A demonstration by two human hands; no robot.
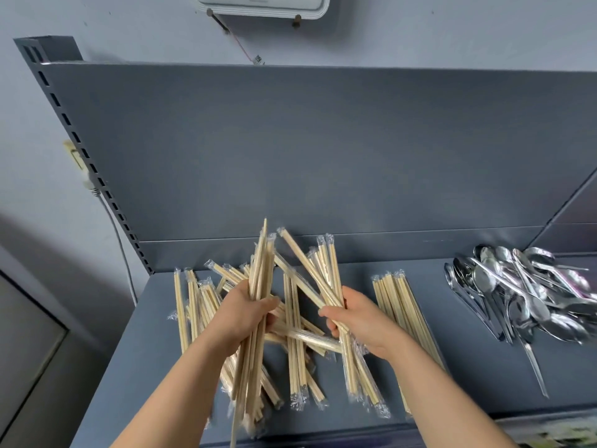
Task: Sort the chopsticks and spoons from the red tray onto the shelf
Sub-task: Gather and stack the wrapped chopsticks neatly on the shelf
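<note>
From my end this reads as a shop or its stockroom rather than a home. I am looking down at a grey metal display shelf (452, 350) of the retail kind, with a flat back panel (290, 140) and a slotted upright (80, 147) along its left edge. Goods lie on it in bulk: heaps of plastic-wrapped disposable chopsticks (392, 299) and a pile of steel spoons (523, 295). Behind stands a bare painted wall (32, 92) with a socket (76, 160) and a trailing cable (119, 240).
</note>
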